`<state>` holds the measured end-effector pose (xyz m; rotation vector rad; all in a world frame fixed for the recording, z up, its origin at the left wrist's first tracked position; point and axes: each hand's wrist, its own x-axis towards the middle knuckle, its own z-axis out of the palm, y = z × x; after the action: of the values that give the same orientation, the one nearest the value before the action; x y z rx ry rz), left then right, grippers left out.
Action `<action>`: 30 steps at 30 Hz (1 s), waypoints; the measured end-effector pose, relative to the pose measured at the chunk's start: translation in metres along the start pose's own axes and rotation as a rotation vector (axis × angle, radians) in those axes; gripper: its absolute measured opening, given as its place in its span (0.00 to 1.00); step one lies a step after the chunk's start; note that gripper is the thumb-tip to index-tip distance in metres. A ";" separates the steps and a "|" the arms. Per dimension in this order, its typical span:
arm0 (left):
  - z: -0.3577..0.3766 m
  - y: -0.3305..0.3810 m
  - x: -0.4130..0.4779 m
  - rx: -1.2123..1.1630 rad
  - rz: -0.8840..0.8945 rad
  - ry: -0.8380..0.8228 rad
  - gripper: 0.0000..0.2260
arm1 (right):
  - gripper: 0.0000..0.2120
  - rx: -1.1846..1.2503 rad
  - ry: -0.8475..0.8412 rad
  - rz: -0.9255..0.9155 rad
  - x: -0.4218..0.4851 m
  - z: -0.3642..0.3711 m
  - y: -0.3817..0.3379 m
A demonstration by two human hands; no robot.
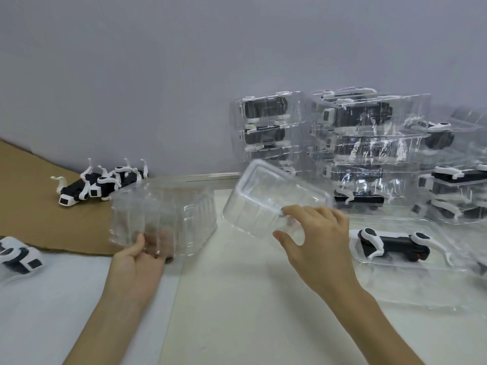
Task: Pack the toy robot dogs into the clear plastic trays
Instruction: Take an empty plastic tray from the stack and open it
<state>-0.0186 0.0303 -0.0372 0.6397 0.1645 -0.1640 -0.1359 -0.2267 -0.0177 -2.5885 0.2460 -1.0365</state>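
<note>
I am seeing the left hand [137,256] gripping a nested stack of clear trays [160,219] at its near lower corner. The thumb is pressing on the front wall, and the fingers are showing through the plastic from underneath. The stack is sitting just beyond that hand, partly over the brown cardboard sheet [39,222].

The right hand [316,233] is pinching a single clear tray [271,198] by its near edge. The index finger is curling over the rim while the thumb is coming up from below. This tray is tilting up and away from the hand, with its hollow side facing the camera, and it is hanging just beside the stack without touching it.

A cluster of loose toy dogs [100,185] is lying on the cardboard behind the stack, legs sticking up. Another dog [18,255] is lying at the left edge on the white table [237,312].

To the right of the right hand, a packed dog [390,246] is lying on its side in an open tray [411,283]. It is showing a small red mark near one end, too small for me to read. Stacked filled trays [342,143] are piling up against the wall [184,75] behind.
</note>
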 end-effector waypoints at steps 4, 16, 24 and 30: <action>-0.006 -0.004 0.003 0.218 0.062 0.093 0.11 | 0.16 -0.111 -0.295 0.066 -0.003 0.003 0.004; -0.012 -0.011 0.007 0.794 0.630 0.629 0.24 | 0.09 0.474 0.207 0.149 0.004 -0.007 -0.007; 0.031 -0.051 -0.062 0.952 0.512 -0.571 0.13 | 0.10 1.106 -0.172 0.184 -0.001 -0.007 -0.023; 0.030 -0.052 -0.062 0.973 0.436 -0.534 0.15 | 0.06 0.997 -0.376 0.122 -0.006 -0.002 -0.028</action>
<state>-0.0869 -0.0227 -0.0313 1.5481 -0.6108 0.0255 -0.1406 -0.2000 -0.0094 -1.7567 -0.1755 -0.4183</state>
